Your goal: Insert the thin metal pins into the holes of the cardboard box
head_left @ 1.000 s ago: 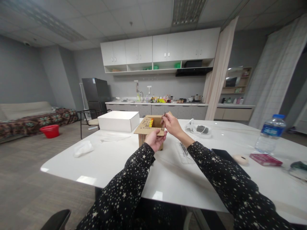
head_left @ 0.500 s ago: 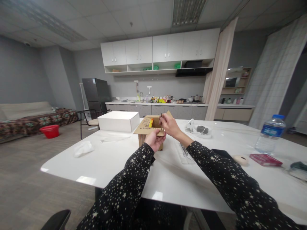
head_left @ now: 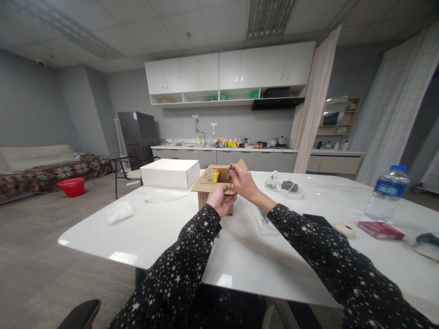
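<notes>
An open cardboard box [head_left: 203,200] stands upright on the white table [head_left: 164,230], its flaps folded outward. My left hand [head_left: 221,200] is closed on the front flap, thumb on top and fingers beneath. Just above that thumb, my right hand [head_left: 241,179] pinches a thin, dark, pen-like tool held upright, its lower end at the flap. The tool is too small to name for sure. A yellow and red label shows inside the box. Most of the box's right side is hidden by my hands.
A white box [head_left: 169,174] sits at the left, with crumpled white plastic [head_left: 119,213] nearer me. A clear plastic case [head_left: 263,221] lies beside my right forearm. Further right are a white corded device [head_left: 288,186], a water bottle [head_left: 387,194] and a pink box [head_left: 380,230].
Almost nothing differs. My left hand keeps its grip on the flap, and my right hand with the thin tool has shifted only very slightly.
</notes>
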Available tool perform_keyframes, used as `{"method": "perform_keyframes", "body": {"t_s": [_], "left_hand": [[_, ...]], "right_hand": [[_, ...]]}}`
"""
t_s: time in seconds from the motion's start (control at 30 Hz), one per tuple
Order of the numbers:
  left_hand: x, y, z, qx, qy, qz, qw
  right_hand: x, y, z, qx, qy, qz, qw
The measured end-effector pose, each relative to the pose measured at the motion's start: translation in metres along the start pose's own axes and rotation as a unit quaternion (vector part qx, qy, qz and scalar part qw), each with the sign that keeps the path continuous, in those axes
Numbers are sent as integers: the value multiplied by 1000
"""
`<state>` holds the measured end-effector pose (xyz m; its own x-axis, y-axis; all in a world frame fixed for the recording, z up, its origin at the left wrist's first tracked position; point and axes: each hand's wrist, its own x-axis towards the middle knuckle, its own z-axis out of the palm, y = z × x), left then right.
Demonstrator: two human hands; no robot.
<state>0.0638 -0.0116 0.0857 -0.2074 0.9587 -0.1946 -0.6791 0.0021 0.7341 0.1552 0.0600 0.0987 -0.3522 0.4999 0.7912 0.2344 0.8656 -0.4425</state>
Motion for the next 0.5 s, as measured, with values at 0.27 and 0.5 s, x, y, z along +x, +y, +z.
{"method": "perform_keyframes", "body": {"t_s": [0.27,0.5], "left_hand": [[3,-1,-1,-6,-16,-2,1000],[4,-1,-2,1,-12,-1,1000]], "right_hand": [[4,4,0,6,-7,19,1000],[4,1,1,-21,-12,12,1000]]}}
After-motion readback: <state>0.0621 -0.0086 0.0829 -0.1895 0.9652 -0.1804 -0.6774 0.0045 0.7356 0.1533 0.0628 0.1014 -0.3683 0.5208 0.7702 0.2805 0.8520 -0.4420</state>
